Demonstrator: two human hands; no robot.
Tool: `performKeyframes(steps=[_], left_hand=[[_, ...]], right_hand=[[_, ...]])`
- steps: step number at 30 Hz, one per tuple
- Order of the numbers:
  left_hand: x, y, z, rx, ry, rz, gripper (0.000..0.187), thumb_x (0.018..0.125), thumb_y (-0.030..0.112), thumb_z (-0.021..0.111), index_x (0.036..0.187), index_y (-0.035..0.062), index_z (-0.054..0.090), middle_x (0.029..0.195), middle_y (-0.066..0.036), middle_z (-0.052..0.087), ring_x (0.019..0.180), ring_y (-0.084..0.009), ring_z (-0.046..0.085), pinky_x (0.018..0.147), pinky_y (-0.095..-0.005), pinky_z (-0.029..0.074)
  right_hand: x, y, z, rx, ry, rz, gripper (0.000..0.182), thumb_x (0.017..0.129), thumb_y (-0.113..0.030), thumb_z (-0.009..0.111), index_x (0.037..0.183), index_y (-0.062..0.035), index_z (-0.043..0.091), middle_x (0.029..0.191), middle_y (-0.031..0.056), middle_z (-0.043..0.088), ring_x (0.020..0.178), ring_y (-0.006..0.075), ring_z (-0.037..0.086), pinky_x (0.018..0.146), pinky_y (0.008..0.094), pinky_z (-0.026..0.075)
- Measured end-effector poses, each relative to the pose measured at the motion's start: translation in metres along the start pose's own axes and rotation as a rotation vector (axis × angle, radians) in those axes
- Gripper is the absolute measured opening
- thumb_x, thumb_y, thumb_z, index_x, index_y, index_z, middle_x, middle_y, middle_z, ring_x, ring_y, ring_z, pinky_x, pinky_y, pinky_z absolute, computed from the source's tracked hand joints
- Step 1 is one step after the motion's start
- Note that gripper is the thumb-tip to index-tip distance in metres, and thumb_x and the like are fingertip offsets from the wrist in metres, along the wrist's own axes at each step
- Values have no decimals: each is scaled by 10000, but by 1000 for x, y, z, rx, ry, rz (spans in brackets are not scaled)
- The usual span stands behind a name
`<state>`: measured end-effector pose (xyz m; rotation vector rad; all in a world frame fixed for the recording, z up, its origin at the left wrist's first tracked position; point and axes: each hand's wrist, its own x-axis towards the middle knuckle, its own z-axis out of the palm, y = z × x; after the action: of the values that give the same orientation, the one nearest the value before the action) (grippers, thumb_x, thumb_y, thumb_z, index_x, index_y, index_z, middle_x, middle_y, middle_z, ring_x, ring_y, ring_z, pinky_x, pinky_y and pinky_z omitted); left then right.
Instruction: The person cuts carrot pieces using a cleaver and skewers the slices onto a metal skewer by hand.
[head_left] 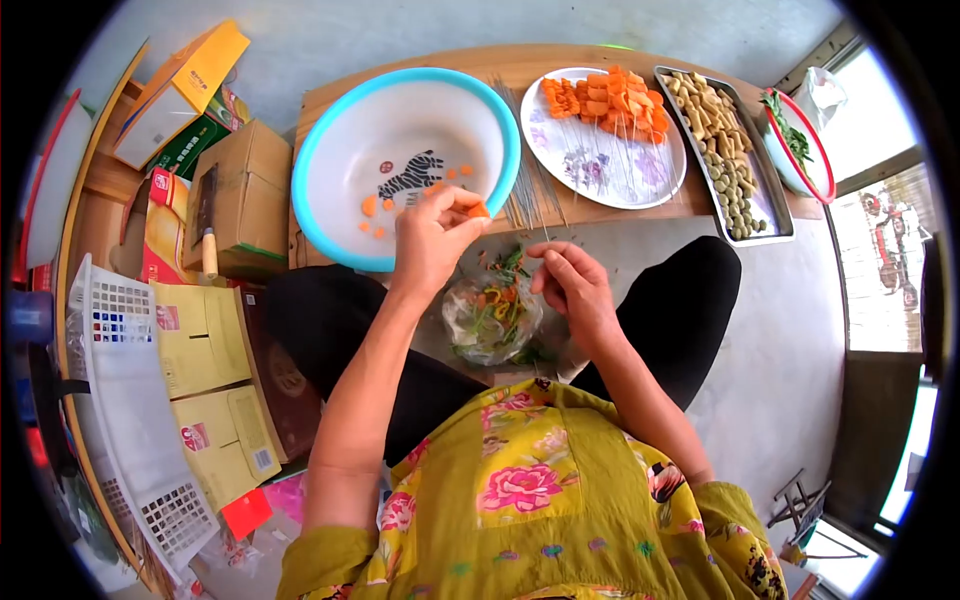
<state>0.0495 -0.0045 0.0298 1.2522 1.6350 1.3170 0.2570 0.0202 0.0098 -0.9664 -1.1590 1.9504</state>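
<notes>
My left hand (428,236) pinches a small orange carrot slice (479,211) at the near rim of a white basin with a blue edge (507,120). A few orange carrot pieces (369,206) lie in that basin. To the right, my right hand (577,288) is closed on a thin metal skewer (546,231), which points up and away from me. More skewers (525,195) lie side by side between the basin and a flowered white plate (570,185). On the plate, skewered carrot slices (612,103) are piled up.
A metal tray (765,212) of tan and green skewered pieces stands right of the plate. Beyond it is a red-rimmed bowl (818,180) with greens. A bag of vegetable scraps (490,320) sits below, between the knees. Cardboard boxes (243,195) and a white plastic basket (135,410) fill the left.
</notes>
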Motion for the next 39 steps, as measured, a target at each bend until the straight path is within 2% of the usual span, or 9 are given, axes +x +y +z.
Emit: performKeyframes(steps=[12,16,22,27,31,33,34,36,39], left_hand=[[-13,-20,15,-589,-164,-265,110,865,71,654,959,15,641,928,-102,677,779,-179,677,698,-293,563],[-14,-22,14,-665,-181,-293,108,860,83,664,948,24,644,933,-103,679,785,-178,675,697,-294,563],[-12,-30,19,-796,-197,-341,117,841,120,697,917,38,663,869,-35,655,753,-126,629,698,-278,543],[-11,-36,24,-897,-242,-365,159,851,135,693,971,41,648,847,-1,624,724,-110,582,689,-283,520],[-13,-34,29,-897,-239,-370,169,832,146,712,939,29,652,842,-18,635,723,-122,599,691,-278,525],[-15,-28,32,-888,-291,-400,142,862,127,672,963,31,641,835,-22,629,743,-127,596,716,-316,529],[-15,-28,32,-890,-289,-401,142,862,127,672,963,31,641,835,-22,629,743,-127,596,716,-316,529],[-14,-29,33,-900,-275,-404,146,869,127,661,971,25,636,831,-35,631,749,-137,603,734,-325,534],[-14,-27,31,-891,-318,-381,146,874,130,656,973,26,633,833,-37,632,753,-137,603,748,-329,537]], right_hand=[[-10,18,-17,-24,27,26,228,978,-189,480,1058,-32,625,696,17,592,472,32,352,437,169,256],[-8,9,-10,-43,24,34,231,979,-188,473,1055,-29,623,698,17,591,469,32,345,437,169,257],[-6,-5,-2,-68,28,16,193,971,-159,491,1060,-26,599,693,6,582,503,21,360,460,177,271],[5,-6,6,-95,16,-28,182,918,-153,599,1049,-26,601,722,3,598,557,23,461,476,168,355],[11,-3,13,-110,2,-50,176,907,-146,613,1034,-25,605,739,8,613,578,35,505,471,178,398],[14,0,15,-109,15,-63,144,906,-137,613,1000,-28,607,739,9,618,587,47,530,466,186,417],[14,0,17,-110,15,-62,144,906,-137,613,1000,-28,607,739,9,618,587,47,530,466,186,417],[13,-3,21,-83,41,-62,134,911,-165,626,970,-46,602,693,-8,579,522,30,420,461,171,308],[13,-6,20,-9,53,-50,113,909,-156,627,931,-51,593,692,-5,580,525,34,422,463,172,313]])
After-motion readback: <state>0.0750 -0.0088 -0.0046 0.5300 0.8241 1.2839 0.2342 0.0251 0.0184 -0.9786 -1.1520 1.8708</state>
